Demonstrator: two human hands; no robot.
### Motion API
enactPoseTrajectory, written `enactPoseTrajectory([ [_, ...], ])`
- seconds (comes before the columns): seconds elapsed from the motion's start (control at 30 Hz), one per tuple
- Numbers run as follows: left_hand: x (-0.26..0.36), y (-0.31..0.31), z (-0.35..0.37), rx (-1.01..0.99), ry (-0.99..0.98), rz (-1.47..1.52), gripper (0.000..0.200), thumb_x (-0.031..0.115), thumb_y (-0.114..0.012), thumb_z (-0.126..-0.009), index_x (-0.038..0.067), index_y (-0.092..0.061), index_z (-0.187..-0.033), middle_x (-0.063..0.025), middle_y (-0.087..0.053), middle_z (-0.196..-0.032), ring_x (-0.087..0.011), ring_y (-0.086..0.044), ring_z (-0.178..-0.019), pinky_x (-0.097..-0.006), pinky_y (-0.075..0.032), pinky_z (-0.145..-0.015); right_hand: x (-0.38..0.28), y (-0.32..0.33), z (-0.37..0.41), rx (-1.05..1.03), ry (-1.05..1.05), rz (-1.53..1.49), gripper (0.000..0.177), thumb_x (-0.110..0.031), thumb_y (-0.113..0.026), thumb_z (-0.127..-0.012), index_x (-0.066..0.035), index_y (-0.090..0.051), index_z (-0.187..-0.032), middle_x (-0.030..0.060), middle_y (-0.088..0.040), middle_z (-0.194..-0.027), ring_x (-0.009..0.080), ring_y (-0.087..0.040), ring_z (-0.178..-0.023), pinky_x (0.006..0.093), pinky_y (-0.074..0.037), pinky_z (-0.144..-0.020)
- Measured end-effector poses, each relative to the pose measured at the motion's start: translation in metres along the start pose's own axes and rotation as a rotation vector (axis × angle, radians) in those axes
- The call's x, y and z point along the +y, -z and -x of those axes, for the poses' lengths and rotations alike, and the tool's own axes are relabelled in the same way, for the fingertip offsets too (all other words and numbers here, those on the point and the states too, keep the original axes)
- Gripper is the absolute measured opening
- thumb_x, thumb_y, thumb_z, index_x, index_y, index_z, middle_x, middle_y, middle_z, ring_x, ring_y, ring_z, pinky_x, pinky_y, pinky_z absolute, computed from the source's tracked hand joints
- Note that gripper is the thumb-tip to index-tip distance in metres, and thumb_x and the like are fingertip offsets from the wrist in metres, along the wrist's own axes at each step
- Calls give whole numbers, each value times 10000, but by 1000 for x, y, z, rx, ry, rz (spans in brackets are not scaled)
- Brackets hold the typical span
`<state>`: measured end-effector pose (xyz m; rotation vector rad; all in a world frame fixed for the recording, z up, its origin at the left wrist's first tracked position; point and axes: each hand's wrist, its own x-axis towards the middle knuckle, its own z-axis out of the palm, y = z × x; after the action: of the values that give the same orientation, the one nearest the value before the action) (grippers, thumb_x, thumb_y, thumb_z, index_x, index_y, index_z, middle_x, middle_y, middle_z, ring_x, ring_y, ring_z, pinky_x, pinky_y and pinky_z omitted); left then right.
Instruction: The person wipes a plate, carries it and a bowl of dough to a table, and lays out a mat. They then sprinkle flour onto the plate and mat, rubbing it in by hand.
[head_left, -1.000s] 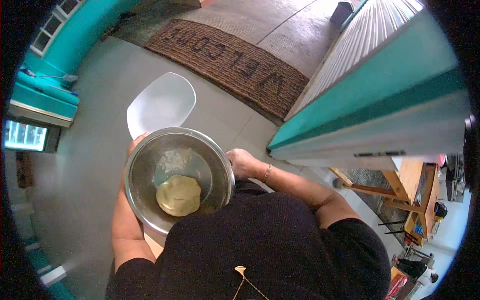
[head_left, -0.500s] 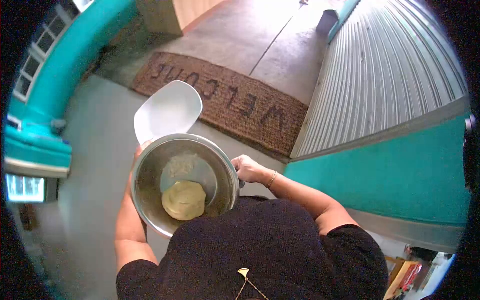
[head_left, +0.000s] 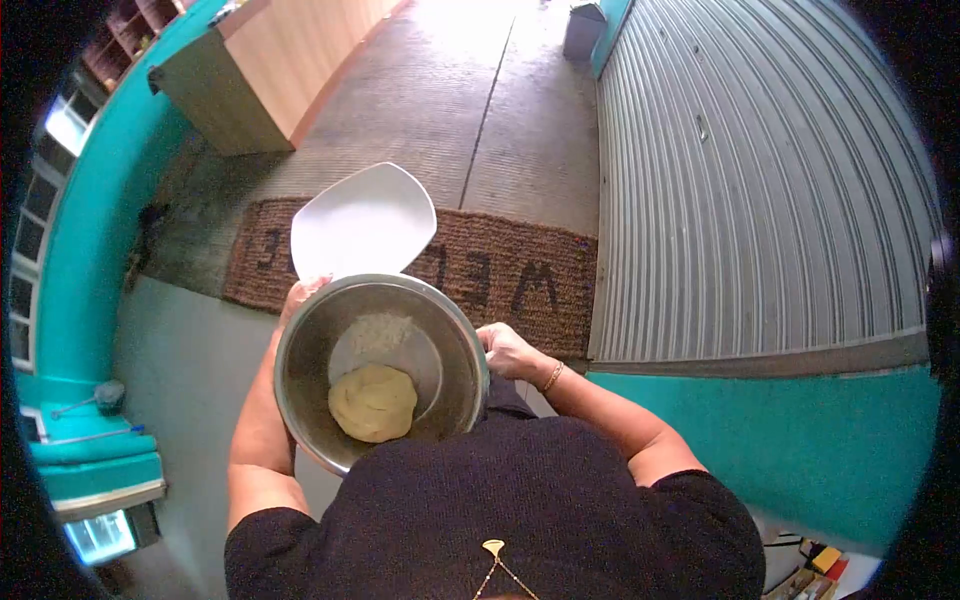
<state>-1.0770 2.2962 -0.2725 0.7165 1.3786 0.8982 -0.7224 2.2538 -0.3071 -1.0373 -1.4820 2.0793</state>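
A round metal bowl is held close against my black top. Inside it sit a smooth, pale yellow lump of dough and a patch of whitish, flour-like bits. Beyond the bowl's far left rim is a white dish with rounded corners, nothing visible in it. My left hand grips the white dish at its near edge, beside the metal bowl; most of its fingers are hidden. On the other side, my right hand is closed on the metal bowl's right rim, a bracelet at its wrist.
A brown doormat with dark letters lies on the floor ahead. A wooden counter stands at the upper left, a ribbed metal shutter rises on the right above a teal wall, and a dark bin stands far ahead.
The doormat, counter and shutter have shifted and turned in view as my viewpoint moved. Both hands still hold the bowl and dish, which appear slightly further right.
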Motion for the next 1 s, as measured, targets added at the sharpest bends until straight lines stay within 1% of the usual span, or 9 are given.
enactPoseTrajectory([
  [0.07, 6, 13, -54, -76, -16, -26, 240, 245, -521, -891, 24, -614, -883, 3, -595, -750, -77, -528, -632, -236, -427, -561, -24, 31, -25, 31, 11, 21, 176, -117, -733, -696, -18, -658, -820, -33, -625, -694, 30, -502, -580, 219, -425, -512],
  [0.13, 26, 6, -88, -92, -42, 8, 248, 250, -518, -895, 21, -615, -885, 5, -594, -748, -71, -527, -633, -233, -428, -558, -32, 68, -54, -33, -188, 168, 230, -61, -701, -737, 12, -639, -946, 19, -652, -872, 45, -554, -725, 223, -468, -631],
  [0.33, 66, -24, -167, -85, -51, 54, 229, 223, -515, -900, 16, -614, -894, 3, -599, -759, -61, -536, -652, -221, -441, -571, -70, 156, -108, 18, -78, 274, 225, -148, -747, -703, 3, -624, -816, -25, -566, -668, 50, -485, -594, 223, -414, -538],
  [0.47, 43, 12, -256, -145, -218, 98, 201, 175, -524, -892, -5, -610, -918, -19, -621, -818, -85, -557, -687, -247, -465, -618, -88, 193, -136, 303, -107, 232, 171, -97, -717, -693, -9, -589, -764, 16, -583, -708, 84, -501, -607, 244, -425, -556],
  [0.53, 53, 16, -308, -266, -619, -375, 188, 159, -550, -873, -11, -606, -931, -34, -622, -867, -105, -560, -705, -262, -469, -632, -98, 220, -164, 430, -224, 59, 176, -77, -704, -710, 4, -568, -786, 44, -587, -730, 111, -549, -626, 257, -460, -579],
  [0.57, 101, -17, -293, -184, -133, 126, 172, 141, -573, -856, -17, -605, -916, -44, -625, -846, -115, -564, -712, -265, -474, -633, -104, 225, -177, 445, -162, -154, 150, -37, -665, -743, 13, -542, -813, 82, -586, -756, 154, -593, -648, 282, -488, -581],
  [0.67, 140, 3, -364, -196, -208, 8, 178, 147, -581, -851, -21, -607, -903, -49, -624, -808, -111, -564, -706, -254, -473, -616, -151, 231, -221, 441, -52, -297, 119, 2, -637, -760, 3, -534, -819, 70, -575, -747, 153, -592, -653, 281, -487, -574],
  [0.93, 267, 5, -483, -178, 24, 109, 179, 145, -573, -856, -19, -611, -917, -56, -624, -777, -121, -583, -641, -252, -487, -592, -203, 257, -349, 444, 81, -128, 94, -22, -635, -741, -26, -541, -745, -21, -553, -713, 51, -476, -649, 217, -415, -587],
  [1.0, 268, 16, -549, -330, -31, 154, 183, 139, -556, -866, -23, -611, -929, -60, -622, -773, -124, -587, -646, -260, -490, -590, -213, 278, -378, 480, 70, -203, 97, -32, -636, -751, -28, -541, -732, -24, -550, -707, 50, -474, -639, 217, -415, -579],
])
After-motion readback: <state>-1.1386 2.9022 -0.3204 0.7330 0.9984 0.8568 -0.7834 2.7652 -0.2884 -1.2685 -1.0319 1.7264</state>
